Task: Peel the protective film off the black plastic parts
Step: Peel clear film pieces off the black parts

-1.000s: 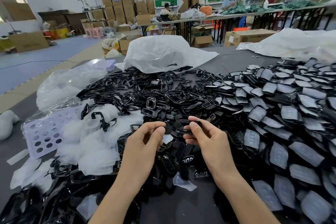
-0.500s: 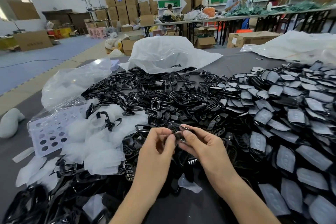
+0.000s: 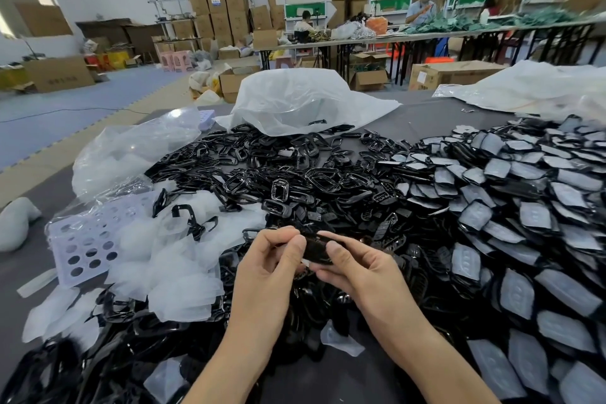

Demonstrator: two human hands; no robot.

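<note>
You hold one black plastic part [image 3: 317, 251] in front of you, just above the near edge of the heap, with a hand at each end. Your right hand [image 3: 360, 274] grips its right end, the thumb lying along the top and the curled fingers wrapped beneath, so the part juts out leftward from your fingertips. Your left hand [image 3: 266, 267] meets it from the other side, fingers curled and thumb and forefinger closed in a pinch on the left end. A sliver of pale film [image 3: 305, 261] shows at the lower left edge of the part, right where your two hands come together; you cannot tell from here whether the pinch has the film itself or only the plastic. To your right, well apart from your hands, lies the spread of film-covered parts [image 3: 524, 223], overlapping like scales. Beyond your hands, in the middle of the grey table [image 3: 426, 115], is a tangle of bare black frames [image 3: 295, 174]. To your left sits a heap of loose translucent film pieces [image 3: 170, 259], just beside your left wrist, with a lavender perforated tray [image 3: 82, 246] next to it. A white plastic bag [image 3: 295, 102] lies at the far side.
</note>
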